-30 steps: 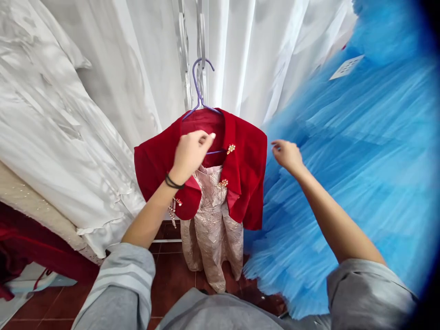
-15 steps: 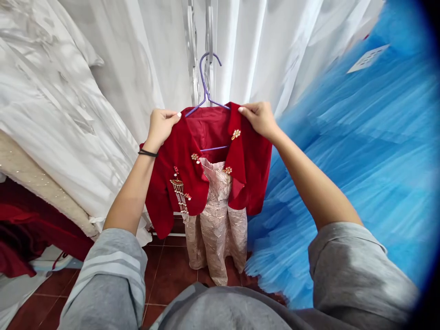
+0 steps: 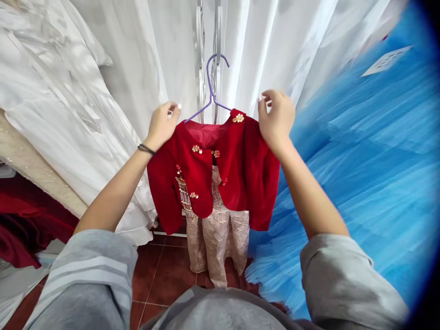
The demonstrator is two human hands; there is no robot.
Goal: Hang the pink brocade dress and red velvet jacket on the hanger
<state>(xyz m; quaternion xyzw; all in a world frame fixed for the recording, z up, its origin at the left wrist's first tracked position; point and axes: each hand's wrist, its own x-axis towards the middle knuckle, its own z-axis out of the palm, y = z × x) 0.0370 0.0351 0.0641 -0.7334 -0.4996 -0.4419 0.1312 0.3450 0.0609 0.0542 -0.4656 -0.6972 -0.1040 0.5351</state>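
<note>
A red velvet jacket (image 3: 237, 183) with beaded, flower-shaped fastenings hangs from a purple hanger (image 3: 212, 94). A tasselled brooch (image 3: 184, 195) sits on its left-hand panel as I see it. Beneath the jacket shows a pale pink crinkled dress (image 3: 216, 238), its upper part mostly hidden. My left hand (image 3: 164, 123), with a black band at the wrist, is beside one shoulder of the jacket, its curled thumb and fingers apart. Beside the other shoulder, my right hand (image 3: 277, 118) is raised, with a gap between thumb and forefinger and nothing in it.
The hanger's hook is at a white metal rack part (image 3: 218, 32) before a white curtain (image 3: 247, 50). White gowns (image 3: 68, 105) hang on the left, with dark red fabric (image 3: 30, 220) lower down. A blue tulle dress (image 3: 350, 160) fills the right, above the red tiled floor (image 3: 172, 270).
Both hands have let go of the jacket's shoulders. My right hand has moved right and slightly up. The jacket hangs lower on the hanger, and its front panels have come closer together.
</note>
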